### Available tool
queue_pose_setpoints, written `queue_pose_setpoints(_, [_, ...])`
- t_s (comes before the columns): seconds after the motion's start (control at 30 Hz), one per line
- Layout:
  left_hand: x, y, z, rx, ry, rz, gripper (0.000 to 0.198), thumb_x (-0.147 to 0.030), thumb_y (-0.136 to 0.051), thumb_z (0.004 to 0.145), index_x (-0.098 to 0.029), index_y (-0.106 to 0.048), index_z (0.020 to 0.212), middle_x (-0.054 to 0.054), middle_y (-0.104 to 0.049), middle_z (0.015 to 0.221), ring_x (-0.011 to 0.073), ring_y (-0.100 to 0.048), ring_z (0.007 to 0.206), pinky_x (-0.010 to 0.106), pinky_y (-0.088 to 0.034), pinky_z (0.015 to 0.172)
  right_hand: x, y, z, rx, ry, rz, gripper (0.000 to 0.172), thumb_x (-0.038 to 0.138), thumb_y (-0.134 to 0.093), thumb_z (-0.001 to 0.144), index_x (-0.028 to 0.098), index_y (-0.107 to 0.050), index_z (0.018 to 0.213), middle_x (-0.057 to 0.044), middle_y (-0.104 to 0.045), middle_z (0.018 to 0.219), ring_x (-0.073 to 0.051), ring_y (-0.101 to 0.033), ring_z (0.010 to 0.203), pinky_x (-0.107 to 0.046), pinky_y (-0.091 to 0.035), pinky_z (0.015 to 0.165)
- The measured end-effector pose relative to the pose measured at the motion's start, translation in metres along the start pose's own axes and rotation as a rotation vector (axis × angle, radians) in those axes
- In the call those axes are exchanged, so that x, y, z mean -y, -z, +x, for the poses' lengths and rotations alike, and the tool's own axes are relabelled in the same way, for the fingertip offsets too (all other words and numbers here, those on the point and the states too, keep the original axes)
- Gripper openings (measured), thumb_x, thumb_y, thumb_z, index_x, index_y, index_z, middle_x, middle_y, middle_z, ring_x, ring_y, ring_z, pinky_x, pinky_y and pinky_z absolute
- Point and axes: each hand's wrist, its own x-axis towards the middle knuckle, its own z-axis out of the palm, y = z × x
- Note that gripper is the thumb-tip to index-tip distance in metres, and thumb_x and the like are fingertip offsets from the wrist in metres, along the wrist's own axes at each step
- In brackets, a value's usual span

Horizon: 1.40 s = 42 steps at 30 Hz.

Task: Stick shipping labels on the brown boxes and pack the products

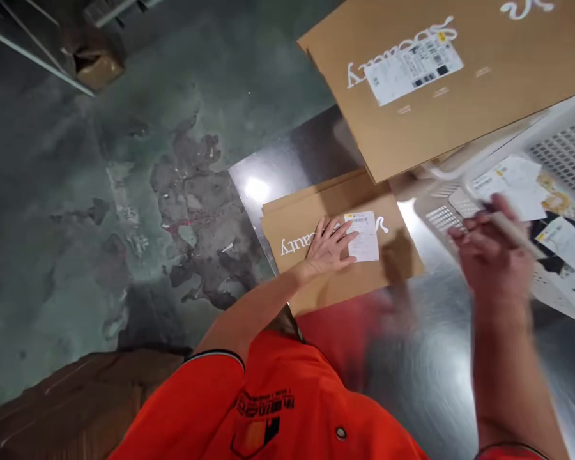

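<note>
Fingers spread, a worker's left hand point(330, 246) pins a light, stiff-looking cardboard mailer point(297, 220), best lifted by its edges, on a steel table point(436, 364) as the blurred right hand point(496, 255) clutches a pale pen point(512, 233).

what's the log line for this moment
left hand: flat on cardboard mailer by shipping label | right hand: holding pale pen over white plastic basket

Single view, worn on person's head, tipped steeply down over own chest. Orange shirt point(268, 402) filled bottom edge; left hand point(328, 246) and right hand point(496, 255) sat close to lens, mid-frame and right. Steel table point(426, 377) ran off right side; concrete floor point(76, 211) lay farther off, filling left.
</note>
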Motion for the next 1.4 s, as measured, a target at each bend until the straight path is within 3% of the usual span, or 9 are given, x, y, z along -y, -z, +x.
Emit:
queue_pose_setpoints(0.07, [0.0, 0.001, 0.0, 0.002, -0.019, 0.015, 0.064, -0.057, -0.059, 0.087, -0.033, -0.049, 0.146, 0.005, -0.041, 0.159, 0.0387, -0.029, 0.148, 0.065, -0.012, 0.121, -0.03, -0.036, -0.048, 0.152, -0.166, 0.094, 0.04, 0.049, -0.082, 0.066, 0.028, -0.069, 0.097, 0.005, -0.052, 0.066, -0.012, -0.053, 0.061, -0.031, -0.051, 0.062])
queue_pose_setpoints(0.13, [0.0, 0.001, -0.001, 0.009, -0.034, 0.029, 0.062, -0.056, -0.058, 0.088, -0.036, -0.049, 0.145, 0.003, -0.04, 0.16, 0.0406, -0.028, 0.148, 0.067, -0.011, 0.12, -0.057, -0.06, -0.074, 0.183, -0.223, -0.006, 0.036, 0.059, -0.066, 0.082, 0.023, -0.068, 0.087, 0.005, -0.047, 0.057, -0.011, -0.048, 0.052, -0.027, -0.047, 0.054])
queue_pose_setpoints(0.2, [0.0, 0.001, -0.001, 0.016, -0.037, 0.036, 0.063, -0.056, -0.057, 0.088, -0.033, -0.048, 0.146, 0.003, -0.039, 0.16, 0.0418, -0.027, 0.148, 0.067, -0.011, 0.12, -0.077, -0.072, -0.078, 0.161, -0.204, -0.12, 0.037, 0.057, -0.059, 0.087, 0.022, -0.068, 0.095, 0.003, -0.053, 0.059, -0.012, -0.05, 0.052, -0.026, -0.043, 0.05])
queue_pose_setpoints(0.3, [-0.001, 0.0, -0.001, 0.022, -0.041, 0.034, 0.066, -0.058, -0.057, 0.087, -0.027, -0.05, 0.145, 0.006, -0.039, 0.16, 0.0424, -0.026, 0.148, 0.067, -0.01, 0.121, -0.095, -0.08, -0.066, 0.212, -0.115, -0.263, 0.038, 0.049, -0.064, 0.085, 0.024, -0.063, 0.114, 0.0, -0.067, 0.081, -0.015, -0.06, 0.067, -0.028, -0.05, 0.061])
queue_pose_setpoints(0.37, [0.0, 0.0, 0.0, 0.018, -0.05, 0.024, 0.061, -0.058, -0.057, 0.088, -0.028, -0.055, 0.141, 0.006, -0.039, 0.16, 0.0424, -0.025, 0.148, 0.068, -0.009, 0.12, -0.102, -0.084, -0.059, 0.261, -0.029, -0.422, 0.032, 0.046, -0.063, 0.085, 0.022, -0.064, 0.107, -0.002, -0.07, 0.087, -0.017, -0.063, 0.073, -0.031, -0.051, 0.069])
queue_pose_setpoints(0.43, [0.0, -0.002, 0.0, 0.008, -0.058, 0.004, 0.055, -0.057, -0.057, 0.088, -0.03, -0.059, 0.136, 0.005, -0.039, 0.161, 0.0422, -0.024, 0.149, 0.069, -0.009, 0.12, -0.108, -0.088, -0.057, 0.259, 0.035, -0.56, 0.025, 0.043, -0.06, 0.085, 0.021, -0.064, 0.096, -0.002, -0.069, 0.08, -0.018, -0.063, 0.07, -0.032, -0.051, 0.069])
queue_pose_setpoints(0.6, [0.001, -0.006, 0.0, -0.005, -0.059, -0.043, 0.05, -0.056, -0.057, 0.088, -0.033, -0.061, 0.133, 0.006, -0.038, 0.16, 0.0407, -0.02, 0.151, 0.07, -0.006, 0.119, -0.114, -0.092, -0.061, 0.222, 0.031, -0.67, 0.02, 0.042, -0.056, 0.079, 0.022, -0.057, 0.082, 0.001, -0.062, 0.064, -0.016, -0.056, 0.056, -0.029, -0.047, 0.056])
queue_pose_setpoints(0.8, [0.003, -0.007, -0.001, 0.0, -0.06, -0.055, 0.05, -0.056, -0.056, 0.089, -0.033, -0.061, 0.134, 0.004, -0.039, 0.16, 0.0418, -0.02, 0.151, 0.071, -0.005, 0.119, -0.112, -0.094, -0.062, 0.229, 0.075, -0.795, 0.015, 0.038, -0.052, 0.081, 0.024, -0.052, 0.075, -0.001, -0.063, 0.069, -0.017, -0.057, 0.063, -0.03, -0.048, 0.063])
queue_pose_setpoints(1.4, [0.001, -0.004, 0.0, 0.0, -0.042, -0.075, 0.05, -0.053, -0.057, 0.089, -0.035, -0.06, 0.135, 0.004, -0.041, 0.159, 0.041, -0.022, 0.15, 0.07, -0.006, 0.12, -0.114, -0.095, -0.062, 0.209, 0.15, -0.793, 0.014, 0.034, -0.053, 0.079, 0.023, -0.051, 0.072, 0.0, -0.059, 0.064, -0.016, -0.052, 0.056, -0.03, -0.047, 0.059])
